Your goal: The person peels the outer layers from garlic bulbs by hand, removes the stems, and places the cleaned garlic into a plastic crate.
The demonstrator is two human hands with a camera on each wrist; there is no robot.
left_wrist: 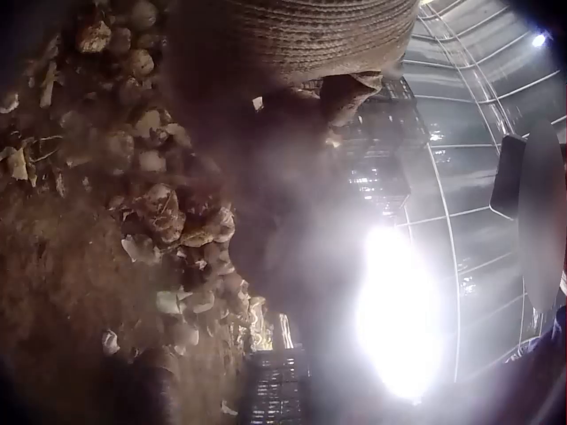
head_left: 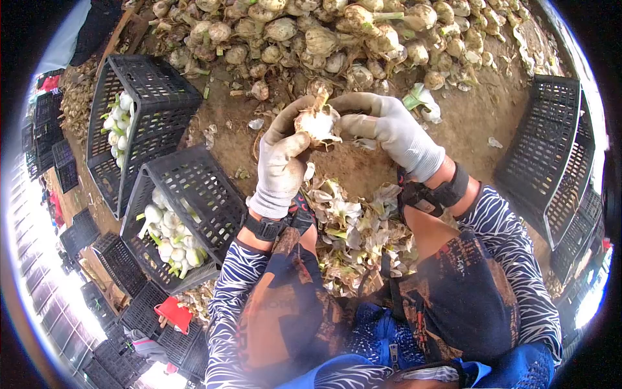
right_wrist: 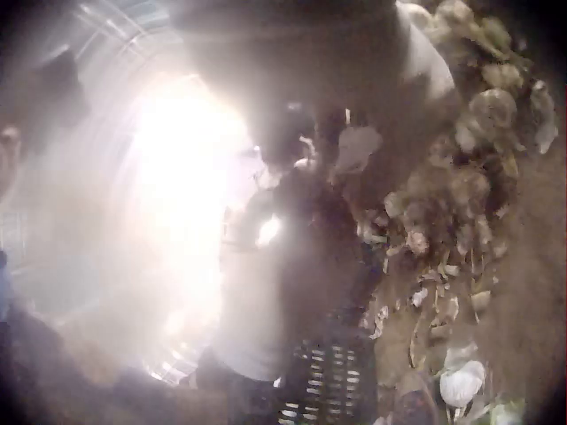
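Between the two gloved hands in the head view is a garlic bulb [head_left: 317,124], with a white side showing and ragged brown skin around it. The left hand [head_left: 282,159] grips it from the left, thumb and fingers curled round it. From the right, the right hand [head_left: 392,129] pinches its edge with thumb and forefinger. Both wrist views are dark and washed out by glare; the left one shows part of the left glove [left_wrist: 301,35], and the bulb cannot be made out clearly in either.
A heap of unpeeled bulbs [head_left: 321,40] lies ahead. Loose skins [head_left: 350,227] cover the ground between the legs. Black crates with white bulbs [head_left: 172,233] stand at left, another crate [head_left: 544,155] at right. A peeled bulb [head_left: 427,109] lies beyond the right hand.
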